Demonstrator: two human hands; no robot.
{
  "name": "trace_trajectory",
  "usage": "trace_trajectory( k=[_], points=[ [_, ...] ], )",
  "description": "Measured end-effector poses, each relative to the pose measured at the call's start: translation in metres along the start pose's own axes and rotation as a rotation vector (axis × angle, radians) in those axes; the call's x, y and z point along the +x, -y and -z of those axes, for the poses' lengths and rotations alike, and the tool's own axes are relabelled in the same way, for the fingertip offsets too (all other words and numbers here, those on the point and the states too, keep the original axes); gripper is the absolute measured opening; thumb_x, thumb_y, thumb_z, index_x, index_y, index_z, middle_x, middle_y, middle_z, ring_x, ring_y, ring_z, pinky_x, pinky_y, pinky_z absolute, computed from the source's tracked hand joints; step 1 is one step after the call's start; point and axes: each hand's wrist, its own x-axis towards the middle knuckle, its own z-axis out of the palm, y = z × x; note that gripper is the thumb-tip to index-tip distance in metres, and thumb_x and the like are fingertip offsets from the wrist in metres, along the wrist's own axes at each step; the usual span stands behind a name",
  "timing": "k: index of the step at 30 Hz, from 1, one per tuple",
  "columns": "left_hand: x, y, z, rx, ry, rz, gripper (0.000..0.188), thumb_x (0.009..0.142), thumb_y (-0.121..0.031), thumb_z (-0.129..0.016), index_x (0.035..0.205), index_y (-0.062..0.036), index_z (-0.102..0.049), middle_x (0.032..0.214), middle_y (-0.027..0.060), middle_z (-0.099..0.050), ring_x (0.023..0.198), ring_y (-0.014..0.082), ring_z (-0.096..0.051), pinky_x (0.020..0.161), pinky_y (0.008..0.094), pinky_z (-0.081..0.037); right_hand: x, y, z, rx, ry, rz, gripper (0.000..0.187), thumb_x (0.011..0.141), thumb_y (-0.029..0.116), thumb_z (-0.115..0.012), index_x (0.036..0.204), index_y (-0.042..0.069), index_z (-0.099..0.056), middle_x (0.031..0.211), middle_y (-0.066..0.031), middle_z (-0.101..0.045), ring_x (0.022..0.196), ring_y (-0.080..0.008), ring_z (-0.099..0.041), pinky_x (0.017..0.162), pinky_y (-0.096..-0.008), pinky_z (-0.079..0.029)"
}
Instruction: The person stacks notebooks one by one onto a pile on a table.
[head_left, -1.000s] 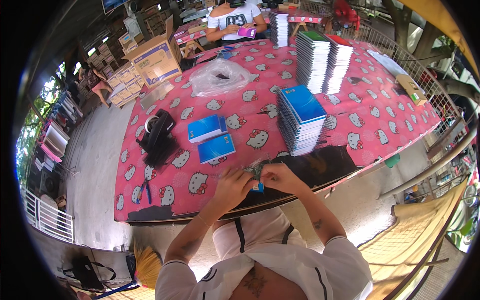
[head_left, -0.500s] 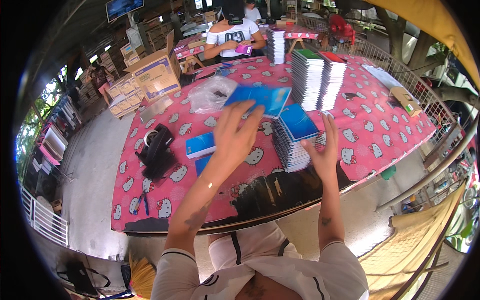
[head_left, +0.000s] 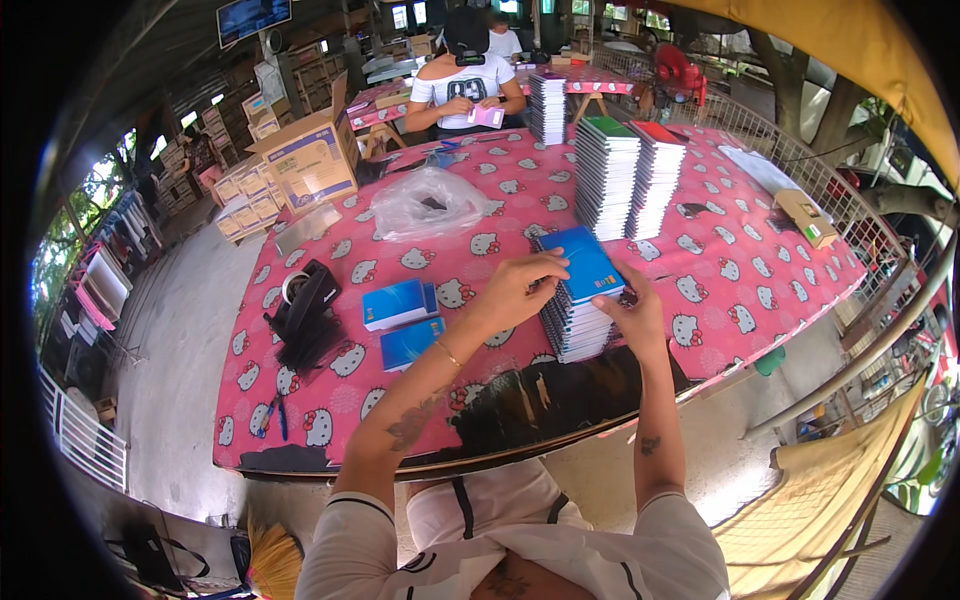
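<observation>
A stack of spiral-bound notebooks [head_left: 578, 325] stands near the front of the table, with a blue-covered notebook [head_left: 585, 262] on top. My left hand [head_left: 528, 285] has its fingers curled at the left edge of that top notebook. Around the stack's right front corner, my right hand [head_left: 638, 312] is closed, thumb on the near edge and fingers along the right side. To the left lie smaller piles of blue notebooks [head_left: 393, 303], and one more blue notebook [head_left: 411, 343] nearer to me.
Behind the stack rise tall notebook piles topped green [head_left: 608, 130] and red [head_left: 657, 135]. A black tape dispenser [head_left: 305, 310], a blue-handled tool [head_left: 273, 417] and clear plastic wrap [head_left: 428, 203] lie leftward. A cardboard box [head_left: 312, 160] stands beyond; a co-worker [head_left: 465, 85] sits opposite.
The blue notebook that my left hand held in the air has come down onto the stack. My right hand has closed in against the stack's side.
</observation>
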Motion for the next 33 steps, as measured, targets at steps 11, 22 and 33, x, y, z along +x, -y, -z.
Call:
trace_trajectory(
  k=[11, 22, 33],
  points=[
    [-0.224, 0.032, 0.080, 0.781, -0.030, 0.393, 0.036, 0.086, -0.015, -0.072, 0.120, -0.0050, -0.067, 0.122, 0.0199, -0.064, 0.114, 0.0396, -0.062, 0.097, 0.0449, -0.051, -0.108, 0.042, -0.031, -0.022, 0.065, 0.281, 0.029, 0.085, 0.007, -0.072, 0.112, -0.001, -0.066, 0.111, -0.0165, -0.066, 0.099, -0.0297, -0.065, 0.089, -0.0379, -0.050],
    [-0.212, -0.015, 0.067, 0.825, 0.093, 0.279, 0.030, 0.090, -0.017, -0.067, 0.118, -0.0050, -0.066, 0.109, 0.0163, -0.070, 0.097, 0.0351, -0.068, 0.088, 0.0457, -0.052, -0.124, 0.025, -0.138, -0.056, 0.088, 0.115, 0.038, 0.082, 0.009, -0.078, 0.118, 0.004, -0.067, 0.114, -0.0155, -0.065, 0.107, -0.0308, -0.064, 0.093, -0.0379, -0.050],
    [-0.313, 0.070, 0.189, 1.155, -0.365, 0.647, 0.019, 0.087, -0.017, -0.066, 0.102, -0.0058, -0.069, 0.096, 0.0142, -0.064, 0.093, 0.0349, -0.060, 0.083, 0.0449, -0.050, -0.145, -0.040, -0.140, 0.261, 0.575, -0.325, 0.039, 0.081, 0.003, -0.076, 0.117, 0.002, -0.061, 0.119, -0.0114, -0.066, 0.103, -0.0149, -0.062, 0.087, -0.0282, -0.048]
  ],
)
